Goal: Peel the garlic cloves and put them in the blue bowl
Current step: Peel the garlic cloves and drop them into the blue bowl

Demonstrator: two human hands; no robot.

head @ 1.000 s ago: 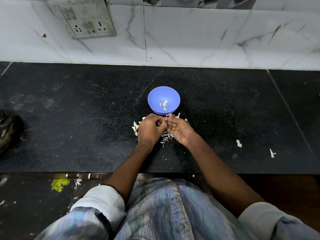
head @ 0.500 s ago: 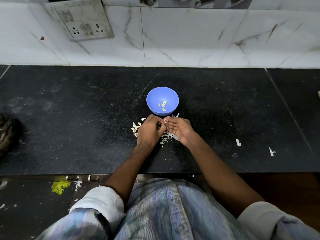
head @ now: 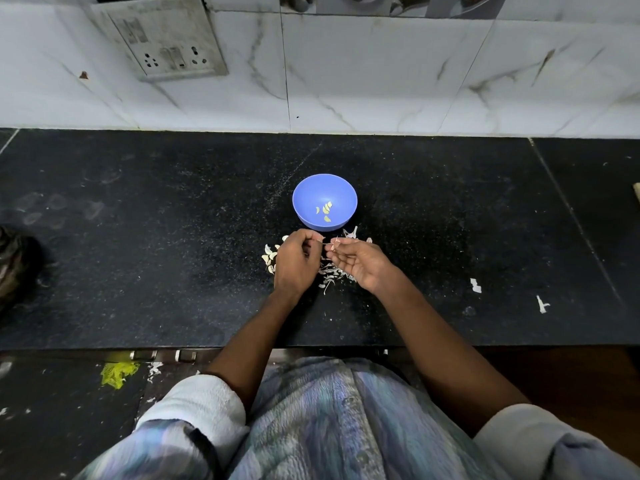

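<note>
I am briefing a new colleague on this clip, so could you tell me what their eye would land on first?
The blue bowl at the middle of the black counter, with a few peeled cloves inside. Just in front of it the left hand and right hand meet over a heap of white garlic skins.

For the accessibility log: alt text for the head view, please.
Two hands, left hand and right hand, pinch a thin strip of garlic skin over a pile of peels on a black counter, near a blue bowl holding peeled cloves.
</note>
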